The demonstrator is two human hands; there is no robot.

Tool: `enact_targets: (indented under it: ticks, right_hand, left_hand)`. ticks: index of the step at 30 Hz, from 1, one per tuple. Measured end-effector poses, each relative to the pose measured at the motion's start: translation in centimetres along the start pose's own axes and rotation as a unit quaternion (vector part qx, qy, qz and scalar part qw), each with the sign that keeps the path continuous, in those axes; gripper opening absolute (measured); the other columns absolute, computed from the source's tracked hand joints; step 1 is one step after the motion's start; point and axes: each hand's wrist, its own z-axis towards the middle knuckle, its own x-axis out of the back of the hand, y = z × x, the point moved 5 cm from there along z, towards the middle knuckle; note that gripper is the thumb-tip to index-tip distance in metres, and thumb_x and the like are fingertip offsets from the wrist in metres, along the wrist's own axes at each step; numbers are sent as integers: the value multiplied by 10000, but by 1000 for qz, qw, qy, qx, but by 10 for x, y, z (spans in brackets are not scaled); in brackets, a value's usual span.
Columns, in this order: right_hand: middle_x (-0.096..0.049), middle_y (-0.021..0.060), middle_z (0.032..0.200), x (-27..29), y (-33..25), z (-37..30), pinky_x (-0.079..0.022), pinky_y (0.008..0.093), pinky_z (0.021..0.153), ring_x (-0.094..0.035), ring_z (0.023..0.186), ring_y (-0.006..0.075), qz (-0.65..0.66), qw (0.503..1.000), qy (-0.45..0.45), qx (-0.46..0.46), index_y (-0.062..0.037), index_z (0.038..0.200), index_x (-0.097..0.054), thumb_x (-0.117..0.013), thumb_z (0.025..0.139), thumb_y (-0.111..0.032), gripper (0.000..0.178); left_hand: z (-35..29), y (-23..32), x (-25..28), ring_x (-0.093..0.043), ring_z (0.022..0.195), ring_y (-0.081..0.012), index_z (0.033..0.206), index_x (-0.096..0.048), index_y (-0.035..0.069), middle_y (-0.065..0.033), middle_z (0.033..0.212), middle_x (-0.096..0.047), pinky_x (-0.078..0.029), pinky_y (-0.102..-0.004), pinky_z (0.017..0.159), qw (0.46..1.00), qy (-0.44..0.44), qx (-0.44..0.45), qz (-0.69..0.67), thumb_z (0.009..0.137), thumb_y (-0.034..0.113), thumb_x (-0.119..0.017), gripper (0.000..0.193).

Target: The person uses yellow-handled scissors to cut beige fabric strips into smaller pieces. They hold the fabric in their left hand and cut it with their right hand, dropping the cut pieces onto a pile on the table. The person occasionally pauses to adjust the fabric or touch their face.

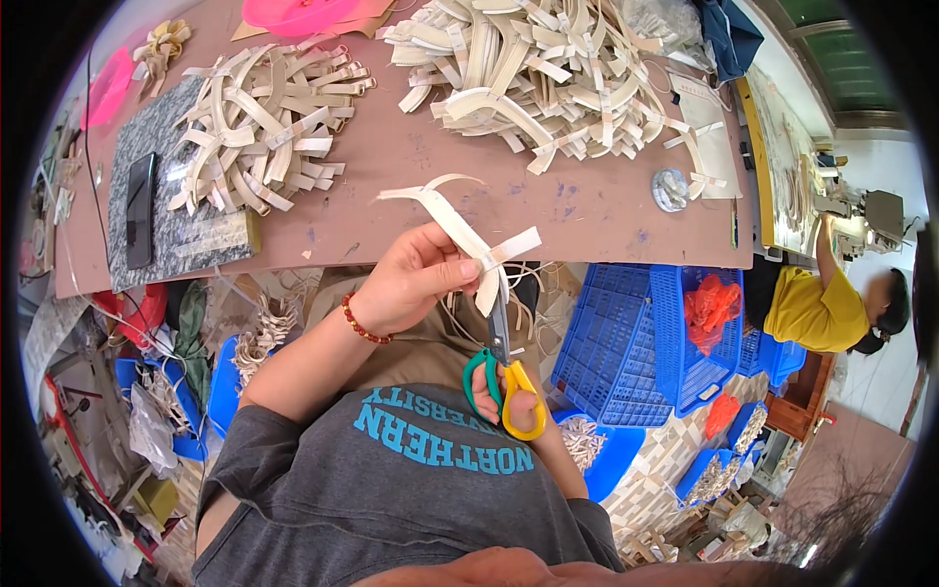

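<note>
Over my lap, just off the table's near edge, my left hand [406, 282] pinches a cream strap piece [452, 221] between thumb and fingers. The piece has a curved band and a pale crosspiece sticking out to the right. My right hand [526, 403] grips a pair of scissors [499, 335] by one green and one yellow handle loop. Their blades point up at the lower end of the strap, close beside my left fingertips. The blade tips are partly hidden by the strap, so whether they touch it I cannot tell.
On the brown table [391, 147] lie a smaller strap pile [264, 122] and a larger strap pile [548, 73]. A black phone [141, 210] rests on a stone slab. Blue crates [606, 342] stand right of my lap. A person in yellow [817, 308] works at far right.
</note>
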Motion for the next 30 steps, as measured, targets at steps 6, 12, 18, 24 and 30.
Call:
enact_targets:
  ticks: [6,12,18,24,30]
  right_hand:
    - [-423,0,652,-1,-5,1,-308,188,462,-389,530,56,-24,999,-14,29,-9,925,-475,-517,639,-792,835]
    - [-421,-11,636,-4,-14,-6,-309,183,463,-384,515,52,-54,998,-27,10,-11,933,-476,-524,673,-768,802]
    - [-434,-13,640,3,-15,-14,-307,189,488,-395,534,52,-89,994,-6,-57,-16,917,-490,-513,600,-824,869]
    - [-436,-17,679,12,-12,-26,-305,190,506,-393,582,52,-113,992,-10,-52,-23,939,-482,-541,554,-845,909]
    - [-439,-18,720,18,-11,-28,-294,173,510,-395,617,38,-136,989,12,-51,-39,946,-481,-604,558,-801,864]
  left_hand:
    - [0,-1,1,-576,675,-77,1152,-554,-3,-58,906,-627,-473,-186,589,999,-35,26,14,823,43,-616,337]
    - [-5,3,0,-595,710,-88,1154,-543,-42,-89,946,-636,-503,-207,608,980,-98,76,153,818,22,-602,347]
    - [-4,3,1,-571,667,-132,1011,-564,-19,-103,914,-541,-494,-243,580,988,-118,-4,97,853,-12,-509,167]
    - [-2,7,8,-564,674,-146,933,-554,-4,-81,850,-523,-483,-257,593,992,-107,-58,15,866,5,-510,81]
    - [-1,6,10,-556,670,-136,848,-513,12,-73,821,-530,-471,-262,588,994,-94,-56,15,857,9,-540,29]
